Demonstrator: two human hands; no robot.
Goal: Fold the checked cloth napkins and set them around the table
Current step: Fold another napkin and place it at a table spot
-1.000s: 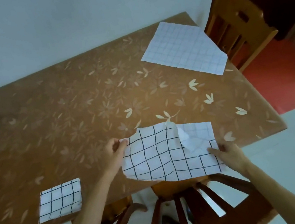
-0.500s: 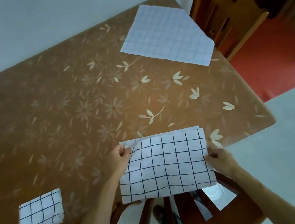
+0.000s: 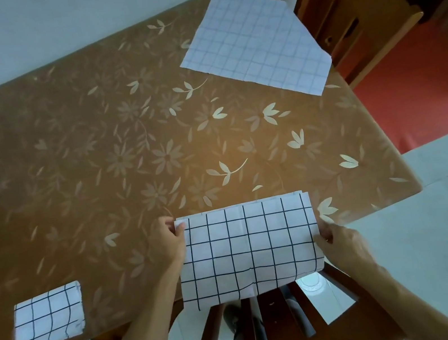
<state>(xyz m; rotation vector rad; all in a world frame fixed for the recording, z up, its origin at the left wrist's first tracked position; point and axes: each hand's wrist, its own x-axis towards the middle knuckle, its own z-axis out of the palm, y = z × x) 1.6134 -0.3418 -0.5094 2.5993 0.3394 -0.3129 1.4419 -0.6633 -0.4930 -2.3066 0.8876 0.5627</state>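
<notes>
A white napkin with black checks, folded in half, lies at the near edge of the brown flowered table and hangs partly over it. My left hand pinches its upper left corner. My right hand grips its right edge. A small folded checked napkin rests at the near left of the table. An unfolded napkin with faint checks lies flat at the far right corner.
A dark wooden chair back stands right below the napkin I hold. Another wooden chair stands at the table's far right end. A pale wall runs behind the table, and red floor shows on the right.
The napkin was half open with a loose flap a second ago; now it is folded in half with its edges lined up. Both hands kept hold of its sides.
</notes>
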